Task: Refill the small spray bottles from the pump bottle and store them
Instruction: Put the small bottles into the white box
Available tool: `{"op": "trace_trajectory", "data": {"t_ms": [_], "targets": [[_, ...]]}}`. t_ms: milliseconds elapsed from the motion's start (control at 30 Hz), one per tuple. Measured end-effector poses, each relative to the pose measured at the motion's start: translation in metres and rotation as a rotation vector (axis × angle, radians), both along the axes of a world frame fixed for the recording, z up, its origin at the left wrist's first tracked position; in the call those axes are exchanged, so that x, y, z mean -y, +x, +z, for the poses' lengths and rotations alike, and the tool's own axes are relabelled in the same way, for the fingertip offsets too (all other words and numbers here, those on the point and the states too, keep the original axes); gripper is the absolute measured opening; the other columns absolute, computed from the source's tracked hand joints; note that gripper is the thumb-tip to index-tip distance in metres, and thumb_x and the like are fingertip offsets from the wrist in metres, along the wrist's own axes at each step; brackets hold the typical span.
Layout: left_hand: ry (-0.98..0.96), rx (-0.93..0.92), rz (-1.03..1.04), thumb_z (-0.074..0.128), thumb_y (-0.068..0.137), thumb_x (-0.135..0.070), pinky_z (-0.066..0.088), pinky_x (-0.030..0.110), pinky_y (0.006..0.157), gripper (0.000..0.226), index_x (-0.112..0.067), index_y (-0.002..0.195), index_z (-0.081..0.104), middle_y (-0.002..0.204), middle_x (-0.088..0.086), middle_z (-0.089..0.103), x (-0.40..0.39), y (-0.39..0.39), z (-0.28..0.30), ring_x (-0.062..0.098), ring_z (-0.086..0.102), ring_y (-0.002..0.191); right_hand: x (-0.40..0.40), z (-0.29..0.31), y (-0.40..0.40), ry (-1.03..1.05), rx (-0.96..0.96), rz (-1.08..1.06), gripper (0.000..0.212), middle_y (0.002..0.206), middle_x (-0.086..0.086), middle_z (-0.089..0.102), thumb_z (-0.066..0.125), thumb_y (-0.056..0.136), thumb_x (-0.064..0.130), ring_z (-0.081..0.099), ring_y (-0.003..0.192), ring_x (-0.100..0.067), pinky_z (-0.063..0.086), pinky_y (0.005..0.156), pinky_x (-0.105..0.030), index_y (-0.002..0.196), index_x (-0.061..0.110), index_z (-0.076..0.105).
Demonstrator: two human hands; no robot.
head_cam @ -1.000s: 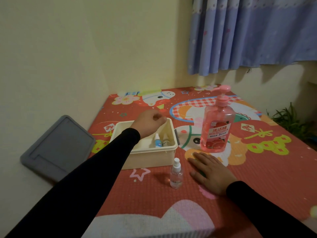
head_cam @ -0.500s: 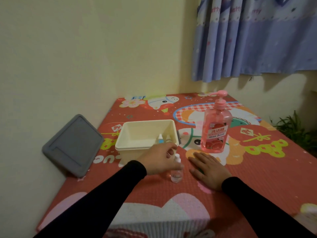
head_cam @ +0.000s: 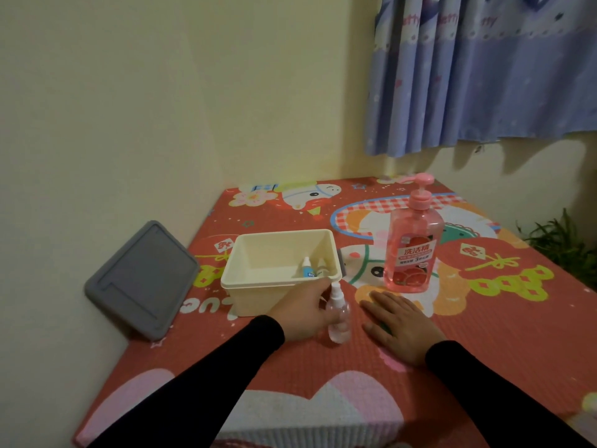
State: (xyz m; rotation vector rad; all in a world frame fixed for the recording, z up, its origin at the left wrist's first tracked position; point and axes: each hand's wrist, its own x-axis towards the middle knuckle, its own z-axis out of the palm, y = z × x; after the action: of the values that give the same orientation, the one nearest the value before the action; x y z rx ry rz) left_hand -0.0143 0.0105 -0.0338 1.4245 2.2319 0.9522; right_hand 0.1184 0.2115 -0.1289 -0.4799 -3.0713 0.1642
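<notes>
We have the left hand (head_cam: 305, 310) down on the mat now, fingers curled round the clear spray bottle (head_cam: 338, 320), which stands upright on the red cartoon mat (head_cam: 290, 360) just in front of the cream bin (head_cam: 258, 295). The bottle's white spray top pokes up above the fingers, right by the bin's front right corner. And the right hand (head_cam: 405, 324)? Flat, palm down, fingers straight and spread a little, resting on the mat with nothing in it, just to the right of that small bottle and in front of the pink pump bottle (head_cam: 412, 244).

We see the pump bottle standing upright, pump head (head_cam: 420, 182) on, pink liquid filling most of it, a label with fruit on its front. It sits apart from both hands, behind the right one.

Into the bin we look: two more small bottles at its right end, one with a blue label (head_cam: 308, 270), one paler beside it (head_cam: 321, 268) (that one is hard to make out in any detail). Both stand or lean against the bin's near right corner; we cannot tell which.

Off to the left, a grey lid (head_cam: 142, 279) leans tilted against the wall (head_cam: 129, 108), its lower edge at the mat's side. Blue curtains (head_cam: 484, 76) hang at the upper right, and a green plant (head_cam: 562, 244) shows at the right edge. Both sleeves are black.
</notes>
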Motion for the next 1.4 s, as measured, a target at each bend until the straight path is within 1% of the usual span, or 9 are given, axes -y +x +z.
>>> {"op": "trace_trajectory", "data": {"t_ms": [133,267,433,567,700,800,967,1133,1400], "targets": [[0.13,0.096,0.047,0.074,0.081,-0.025,0.052,0.043,0.088,0.023,-0.011,0.093,0.061,0.097,0.003,0.069,-0.005,-0.015,0.034,0.02,0.066,0.092,0.001,0.002,0.0,-0.006,-0.002,-0.003,0.064,0.163,0.006,0.009,0.01,0.092,0.068,0.006,0.15,-0.014,0.0,0.119,-0.035,0.151,0.042,0.011],[0.287,0.209,0.071,0.073,0.082,-0.015,0.055,0.025,0.078,0.015,-0.016,0.094,0.065,0.091,-0.006,0.07,-0.009,-0.037,0.067,0.007,0.066,0.086,0.003,0.004,0.001,-0.017,0.006,-0.009,0.063,0.163,0.006,0.008,0.012,0.093,0.067,0.005,0.15,-0.015,0.0,0.119,-0.035,0.151,0.042,0.011],[0.342,0.425,0.218,0.072,0.084,-0.012,0.054,0.043,0.09,0.028,-0.012,0.109,0.06,0.109,0.011,0.068,-0.018,-0.079,0.085,0.027,0.066,0.103,0.003,0.004,0.001,-0.018,0.013,-0.016,0.062,0.163,0.007,0.007,0.013,0.094,0.066,0.004,0.15,-0.013,-0.002,0.119,-0.034,0.151,0.043,0.01],[0.234,0.408,0.353,0.077,0.079,-0.016,0.057,0.042,0.086,0.031,-0.015,0.102,0.056,0.107,0.01,0.066,-0.026,-0.11,0.082,0.025,0.067,0.096,0.002,0.003,0.001,-0.034,0.01,-0.018,0.064,0.163,0.009,0.006,0.01,0.092,0.069,0.002,0.15,-0.012,-0.004,0.119,-0.034,0.151,0.044,0.008],[0.039,0.284,0.466,0.072,0.082,-0.013,0.058,0.038,0.076,0.024,0.001,0.097,0.06,0.105,0.017,0.066,-0.034,-0.133,0.063,0.025,0.066,0.087,0.001,0.002,0.001,-0.021,0.013,-0.01,0.066,0.163,0.008,0.005,0.006,0.09,0.07,0.0,0.15,-0.012,-0.005,0.118,-0.033,0.151,0.044,0.006],[-0.081,0.241,0.478,0.071,0.084,-0.013,0.058,0.034,0.069,0.022,0.0,0.097,0.061,0.103,0.017,0.066,-0.038,-0.141,0.048,0.025,0.065,0.082,0.001,0.003,0.001,-0.021,0.011,-0.009,0.068,0.163,0.009,0.004,0.003,0.089,0.072,0.0,0.15,-0.011,-0.006,0.119,-0.033,0.151,0.045,0.006],[-0.24,0.241,0.455,0.071,0.085,-0.016,0.059,0.036,0.074,0.026,0.003,0.101,0.064,0.099,0.02,0.068,-0.046,-0.15,0.032,0.027,0.065,0.079,0.002,0.005,0.001,-0.04,0.018,-0.014,0.075,0.163,0.011,0.002,-0.005,0.083,0.075,-0.003,0.15,-0.009,-0.008,0.117,-0.032,0.151,0.046,0.004],[-0.355,0.263,0.431,0.071,0.085,-0.017,0.059,0.037,0.073,0.021,-0.002,0.082,0.057,0.071,0.011,0.056,-0.055,-0.149,0.023,0.024,0.058,0.064,0.005,0.009,0.002,-0.044,0.024,-0.015,0.079,0.163,0.011,0.002,-0.008,0.079,0.076,-0.003,0.15,-0.009,-0.004,0.12,-0.034,0.151,0.046,0.004],[-0.467,0.293,0.448,0.071,0.086,-0.018,0.058,0.042,0.078,0.024,0.0,0.079,0.056,0.065,0.012,0.054,-0.063,-0.154,0.011,0.024,0.056,0.056,0.006,0.01,0.001,-0.047,0.038,-0.018,0.081,0.163,0.011,0.0,-0.011,0.078,0.077,-0.005,0.149,-0.008,-0.006,0.12,-0.033,0.151,0.046,0.003]]}}
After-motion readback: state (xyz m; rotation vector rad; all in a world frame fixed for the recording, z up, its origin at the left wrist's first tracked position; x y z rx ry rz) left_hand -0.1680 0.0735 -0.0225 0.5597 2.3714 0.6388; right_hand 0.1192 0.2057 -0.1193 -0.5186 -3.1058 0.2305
